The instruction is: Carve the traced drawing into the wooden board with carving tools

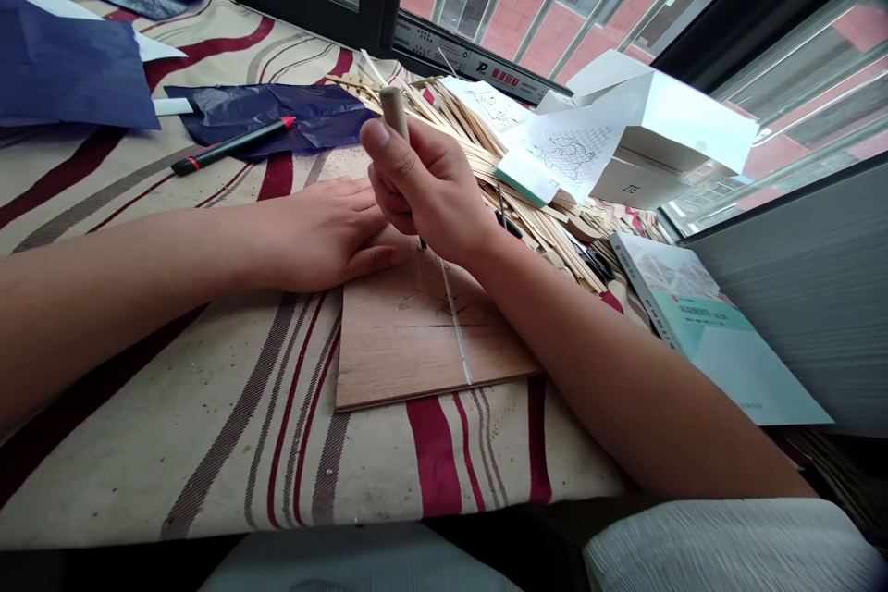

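Note:
A brown wooden board [395, 361] lies flat on the striped cloth, with scratched lines and a pale strip [456, 324] running down it. My right hand [434, 190] is wrapped round a carving tool with a round, light wooden handle [394, 111]. The tool stands nearly upright, its dark tip pointing down at the board's surface; the exact contact is hard to see. Spread flat, my left hand [333, 236] rests on the board's left part, fingers reaching behind the right hand. Both hands hide the far part of the board.
Beyond the hands are thin wooden strips [555, 236], line drawings on paper [573, 148] and a white box [672, 134]. A book [708, 324] lies at the right. Dark blue sheets [69, 65] and a black-and-red pen [236, 146] are at the left. Windows stand behind.

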Action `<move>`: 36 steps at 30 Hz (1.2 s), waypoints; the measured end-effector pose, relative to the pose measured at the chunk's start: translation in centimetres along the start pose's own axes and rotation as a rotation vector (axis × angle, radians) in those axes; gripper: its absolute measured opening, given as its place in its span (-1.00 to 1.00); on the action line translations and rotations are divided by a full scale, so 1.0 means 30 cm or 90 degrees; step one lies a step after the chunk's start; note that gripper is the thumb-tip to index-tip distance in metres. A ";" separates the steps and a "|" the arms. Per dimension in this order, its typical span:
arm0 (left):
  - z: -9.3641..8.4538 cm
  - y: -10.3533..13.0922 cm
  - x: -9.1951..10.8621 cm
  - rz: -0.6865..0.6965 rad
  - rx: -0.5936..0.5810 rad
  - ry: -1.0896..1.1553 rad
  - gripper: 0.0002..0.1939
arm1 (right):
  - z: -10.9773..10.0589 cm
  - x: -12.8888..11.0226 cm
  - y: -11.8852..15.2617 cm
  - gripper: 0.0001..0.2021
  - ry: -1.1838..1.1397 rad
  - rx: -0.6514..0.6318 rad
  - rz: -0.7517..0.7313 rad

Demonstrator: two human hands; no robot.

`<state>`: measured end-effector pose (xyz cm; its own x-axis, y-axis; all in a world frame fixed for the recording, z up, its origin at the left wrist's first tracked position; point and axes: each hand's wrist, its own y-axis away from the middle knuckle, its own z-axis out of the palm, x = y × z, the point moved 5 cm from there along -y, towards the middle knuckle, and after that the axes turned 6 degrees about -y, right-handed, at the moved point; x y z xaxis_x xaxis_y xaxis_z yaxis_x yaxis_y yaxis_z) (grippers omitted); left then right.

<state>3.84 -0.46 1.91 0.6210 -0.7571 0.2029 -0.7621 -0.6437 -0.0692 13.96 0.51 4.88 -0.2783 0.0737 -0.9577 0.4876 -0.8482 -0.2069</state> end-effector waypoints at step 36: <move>0.006 0.042 0.076 -0.070 -0.036 -0.037 0.01 | 0.008 0.026 -0.017 -0.44 0.131 -0.077 -0.077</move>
<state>4.34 -3.01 2.11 0.7093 -0.6891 0.1487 -0.6975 -0.7166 0.0061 13.31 0.87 4.27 -0.1733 0.2864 -0.9423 0.5597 -0.7586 -0.3335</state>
